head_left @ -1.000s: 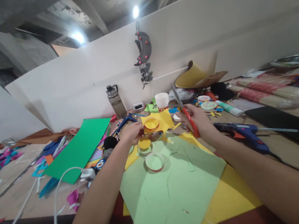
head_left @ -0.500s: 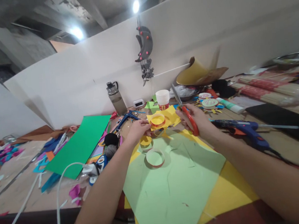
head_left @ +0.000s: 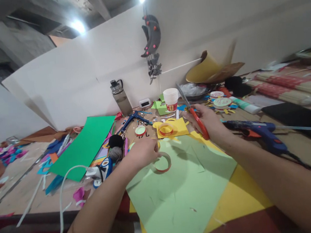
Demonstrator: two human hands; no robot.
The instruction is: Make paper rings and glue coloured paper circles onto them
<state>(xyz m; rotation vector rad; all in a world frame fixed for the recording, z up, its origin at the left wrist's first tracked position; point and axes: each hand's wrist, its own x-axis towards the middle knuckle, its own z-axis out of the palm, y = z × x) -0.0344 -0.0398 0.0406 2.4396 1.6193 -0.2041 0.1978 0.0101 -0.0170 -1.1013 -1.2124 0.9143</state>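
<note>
My right hand (head_left: 205,121) grips a pair of scissors (head_left: 198,122) with orange-red handles, blades pointing up and away. My left hand (head_left: 144,152) is closed, its fingertips at the upper left rim of a pale paper ring (head_left: 162,163) with a red edge. Whether the fingers pinch the ring or a bit of yellow paper beneath them is hidden. Under the ring lies a light green sheet (head_left: 178,197). Just beyond, a second ring (head_left: 166,130), red-edged, rests on a cut piece of yellow paper (head_left: 180,127).
A blue glue gun (head_left: 264,136) lies to the right. White paper cups (head_left: 171,99) and a water bottle (head_left: 122,99) stand at the back. A dark green sheet (head_left: 85,147), yarn balls (head_left: 115,141) and a white cable (head_left: 61,210) are on the left. A small red-edged round piece (head_left: 141,130) lies ahead.
My left hand has left the yellow paper and come down nearer to the pale ring. The yellow paper with its ring now lies on the table. My right hand still holds the scissors.
</note>
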